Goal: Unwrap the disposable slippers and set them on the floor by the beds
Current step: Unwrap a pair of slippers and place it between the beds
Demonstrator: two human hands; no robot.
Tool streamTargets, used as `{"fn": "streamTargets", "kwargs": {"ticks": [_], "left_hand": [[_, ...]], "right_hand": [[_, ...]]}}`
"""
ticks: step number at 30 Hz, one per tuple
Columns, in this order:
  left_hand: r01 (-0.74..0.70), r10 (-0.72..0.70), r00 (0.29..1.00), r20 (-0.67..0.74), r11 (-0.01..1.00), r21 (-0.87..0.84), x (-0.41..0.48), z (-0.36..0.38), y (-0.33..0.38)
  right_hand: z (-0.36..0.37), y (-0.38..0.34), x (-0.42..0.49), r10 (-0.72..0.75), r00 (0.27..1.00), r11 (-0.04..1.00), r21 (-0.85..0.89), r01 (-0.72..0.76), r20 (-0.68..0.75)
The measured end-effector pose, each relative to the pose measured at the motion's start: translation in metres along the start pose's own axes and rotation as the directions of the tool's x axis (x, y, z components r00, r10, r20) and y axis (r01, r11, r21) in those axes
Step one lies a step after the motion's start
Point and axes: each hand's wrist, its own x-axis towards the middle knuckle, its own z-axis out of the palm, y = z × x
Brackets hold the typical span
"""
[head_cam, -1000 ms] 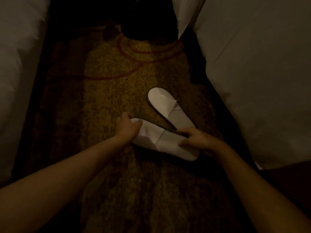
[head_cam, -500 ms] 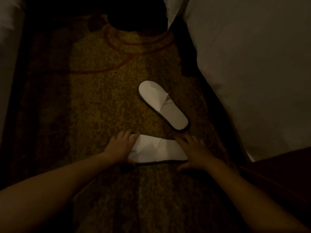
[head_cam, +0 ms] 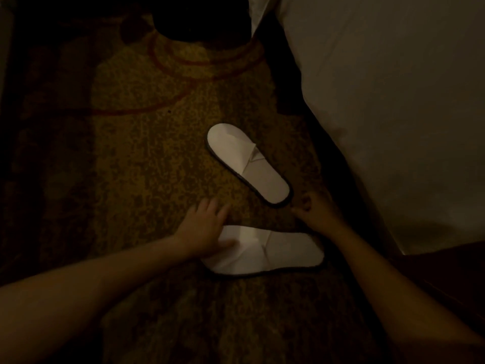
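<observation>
Two white disposable slippers lie flat on the patterned carpet point(head_cam: 147, 164) between two beds. The far slipper point(head_cam: 246, 164) lies diagonally, toe toward the upper left. The near slipper point(head_cam: 273, 252) lies crosswise, toe end to the left. My left hand point(head_cam: 204, 229) rests with fingers spread over the near slipper's toe end, thumb on its upper. My right hand point(head_cam: 317, 214) hovers loosely curled just beyond the near slipper's heel and beside the far slipper's heel, holding nothing.
A bed with white bedding point(head_cam: 393, 101) fills the right side, its dark base edging the carpet. A second bed's edge point(head_cam: 4, 48) shows dimly at far left. A dark object point(head_cam: 199, 19) stands on the carpet at the top. The room is dim.
The near slipper went from held up in both hands to lying flat on the carpet. My right hand has left its heel and moved up toward the far slipper.
</observation>
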Motion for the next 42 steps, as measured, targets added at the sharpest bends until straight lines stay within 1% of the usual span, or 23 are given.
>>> {"fn": "streamTargets", "kwargs": {"ticks": [1,2,4,6,7,10,11,14,16,18,20,22,24,26,28,30,32,35,37,39,40,41,42], "left_hand": [[0.035,-0.037,0.998,-0.057,0.999,-0.032,0.014,-0.012,-0.007],[0.065,-0.071,0.992,-0.102,0.996,-0.061,0.032,-0.026,-0.017],[0.107,-0.117,0.986,-0.121,0.990,-0.087,0.073,-0.055,-0.039],[0.139,-0.150,0.985,-0.090,0.983,-0.119,0.111,-0.076,-0.058],[0.168,-0.183,0.980,-0.078,0.971,-0.167,0.127,-0.083,-0.064],[0.286,-0.306,0.952,0.006,0.882,-0.375,0.164,-0.086,-0.070],[0.311,-0.322,0.946,0.042,0.860,-0.405,0.171,-0.083,-0.071],[0.320,-0.303,0.947,0.107,0.874,-0.364,0.180,-0.071,-0.075],[0.315,-0.305,0.949,0.083,0.896,-0.313,0.178,-0.066,-0.077],[0.354,-0.360,0.932,0.039,0.882,-0.310,0.172,-0.064,-0.077],[0.409,-0.430,0.902,0.028,0.834,-0.370,0.162,-0.061,-0.073],[0.454,-0.486,0.873,0.040,0.780,-0.431,0.149,-0.056,-0.067],[0.493,-0.529,0.847,0.060,0.737,-0.461,0.136,-0.049,-0.059],[0.521,-0.567,0.822,0.064,0.700,-0.488,0.122,-0.042,-0.051],[0.537,-0.593,0.803,0.063,0.672,-0.510,0.109,-0.035,-0.044],[0.531,-0.594,0.802,0.052,0.672,-0.516,0.099,-0.027,-0.038],[0.517,-0.578,0.816,0.026,0.707,-0.483,0.092,-0.021,-0.033],[0.503,-0.543,0.840,0.023,0.761,-0.410,0.085,-0.019,-0.034],[0.503,-0.531,0.846,0.040,0.772,-0.388,0.079,-0.021,-0.034],[0.472,-0.508,0.861,-0.013,0.810,-0.349,0.070,-0.024,-0.028],[0.419,-0.462,0.883,-0.081,0.854,-0.308,0.062,-0.024,-0.024],[0.328,-0.376,0.913,-0.155,0.906,-0.267,0.052,-0.022,-0.018],[0.204,-0.255,0.944,-0.208,0.949,-0.240,0.041,-0.019,-0.012]], "right_hand": [[-0.002,-0.003,0.006,0.048,0.998,0.995,0.085,-0.045,-0.036],[-0.003,-0.007,0.010,0.072,0.997,0.988,0.140,-0.067,-0.030],[-0.004,-0.018,0.017,0.088,0.996,0.982,0.166,-0.087,-0.002],[-0.002,-0.030,0.022,0.111,0.994,0.982,0.156,-0.110,0.000],[-0.001,-0.037,0.024,0.127,0.992,0.979,0.159,-0.125,-0.002],[0.003,-0.047,0.030,0.151,0.988,0.971,0.182,-0.153,0.024],[0.004,-0.048,0.031,0.165,0.986,0.968,0.184,-0.169,0.039],[0.010,-0.048,0.034,0.193,0.979,0.949,0.239,-0.204,0.069],[0.012,-0.047,0.037,0.205,0.976,0.933,0.287,-0.219,0.078],[0.011,-0.046,0.041,0.189,0.982,0.928,0.321,-0.188,0.031],[0.004,-0.045,0.046,0.153,0.986,0.922,0.369,-0.118,-0.066],[-0.005,-0.045,0.054,0.154,0.979,0.890,0.449,-0.079,-0.133],[-0.010,-0.043,0.062,0.156,0.976,0.861,0.505,-0.059,-0.152],[-0.010,-0.042,0.070,0.120,0.981,0.870,0.493,-0.031,-0.151],[-0.009,-0.042,0.075,0.052,0.987,0.891,0.454,0.023,-0.151],[-0.008,-0.043,0.077,-0.037,0.984,0.909,0.403,0.105,-0.173],[-0.010,-0.044,0.078,-0.099,0.977,0.918,0.362,0.162,-0.188],[-0.013,-0.040,0.080,-0.144,0.979,0.941,0.286,0.181,-0.146],[-0.013,-0.038,0.079,-0.165,0.979,0.965,0.187,0.185,-0.119],[-0.012,-0.037,0.071,-0.196,0.967,0.967,0.132,0.218,-0.161],[-0.011,-0.036,0.065,-0.181,0.962,0.967,0.142,0.212,-0.203],[-0.010,-0.036,0.055,-0.124,0.963,0.972,0.166,0.167,-0.241],[-0.008,-0.035,0.044,-0.047,0.964,0.977,0.189,0.099,-0.261]]}}
